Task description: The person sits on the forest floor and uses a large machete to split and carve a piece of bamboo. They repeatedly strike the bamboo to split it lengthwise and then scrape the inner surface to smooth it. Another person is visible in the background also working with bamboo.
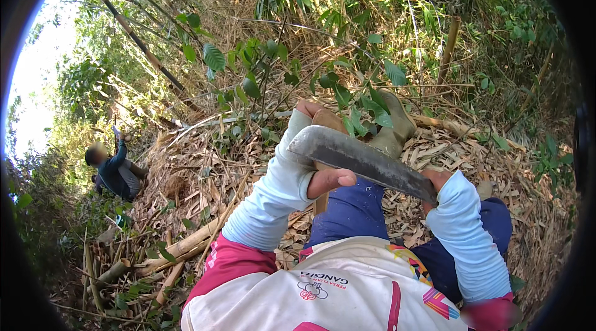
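Note:
A machete [366, 160] with a dark, worn blade lies slantwise across the view in front of my lap. My right hand [437, 181] is closed at its lower right end, and the handle is hidden in the grip. Behind the blade, my left hand [323, 183] is closed around a flat tan piece that looks like split bamboo [329, 121]. The thumb shows below the blade, the fingertips above it. The blade crosses in front of the bamboo piece; whether they touch I cannot tell. Light blue sleeves cover both forearms.
A rubber boot [394, 126] rests on dry leaf litter beyond the blade. Leafy green stems [261, 76] rise just ahead. Cut bamboo poles [186, 247] lie at the left. Another person [118, 169] sits farther off to the left. A bamboo stump [448, 52] stands at the far right.

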Demonstrator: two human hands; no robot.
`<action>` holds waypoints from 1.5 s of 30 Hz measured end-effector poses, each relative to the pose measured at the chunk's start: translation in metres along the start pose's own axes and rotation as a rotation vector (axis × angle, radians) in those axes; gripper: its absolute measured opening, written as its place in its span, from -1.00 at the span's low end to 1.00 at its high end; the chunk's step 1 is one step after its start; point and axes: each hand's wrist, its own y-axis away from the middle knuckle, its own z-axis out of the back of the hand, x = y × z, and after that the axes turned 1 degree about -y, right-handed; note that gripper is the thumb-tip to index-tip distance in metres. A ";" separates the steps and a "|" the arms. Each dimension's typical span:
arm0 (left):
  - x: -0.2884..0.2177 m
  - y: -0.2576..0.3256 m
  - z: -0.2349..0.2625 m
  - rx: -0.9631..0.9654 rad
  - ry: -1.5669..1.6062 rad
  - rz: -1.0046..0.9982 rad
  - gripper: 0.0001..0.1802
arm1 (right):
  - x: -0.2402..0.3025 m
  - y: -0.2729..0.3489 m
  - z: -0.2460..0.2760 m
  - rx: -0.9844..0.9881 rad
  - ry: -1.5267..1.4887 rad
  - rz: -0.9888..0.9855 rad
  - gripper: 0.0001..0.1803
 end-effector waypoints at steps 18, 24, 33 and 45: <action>-0.033 -0.004 0.004 -0.077 0.587 0.585 -0.10 | -0.002 -0.004 0.010 -0.014 0.227 -0.044 -0.44; -0.029 0.000 0.000 -0.037 0.700 0.582 -0.32 | -0.002 -0.003 0.009 -0.043 0.298 -0.050 -0.43; -0.025 0.011 0.002 0.010 0.559 0.505 -0.56 | -0.010 -0.006 0.000 0.002 0.215 -0.074 -0.49; -0.021 0.016 -0.010 -0.096 0.450 0.470 -0.54 | -0.003 -0.010 -0.002 0.047 0.228 -0.107 -0.58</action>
